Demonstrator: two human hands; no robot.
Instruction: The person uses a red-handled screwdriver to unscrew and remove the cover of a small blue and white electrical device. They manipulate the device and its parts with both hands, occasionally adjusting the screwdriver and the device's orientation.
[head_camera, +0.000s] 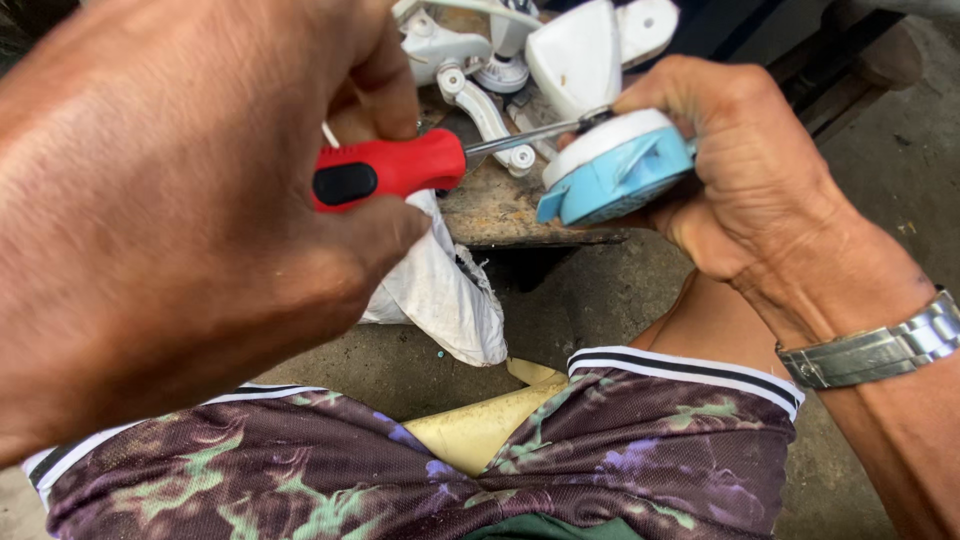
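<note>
Bracing the round blue-and-white housing (620, 165) in a wrapped right hand (745, 170) kept it steady just above the rusty bench (500, 210), edge turned toward the tool. Left hand (190, 200) was clenched around the red screwdriver (395, 170), its shaft angled into the housing's rim. Loose white plastic parts (480, 95) lay behind, a white rag (440, 290) hung below.

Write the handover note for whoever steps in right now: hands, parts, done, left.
Left hand: gripping the red-handled screwdriver, its shaft running right to the part.
Right hand: holding the round blue-and-white part above the rusty work plate.
Loose white plastic parts lie on the plate behind; a white cloth hangs off its front edge.
Done: the tip sits at the part's top edge.
Left: whether the screw there is loose cannot be seen.
</note>
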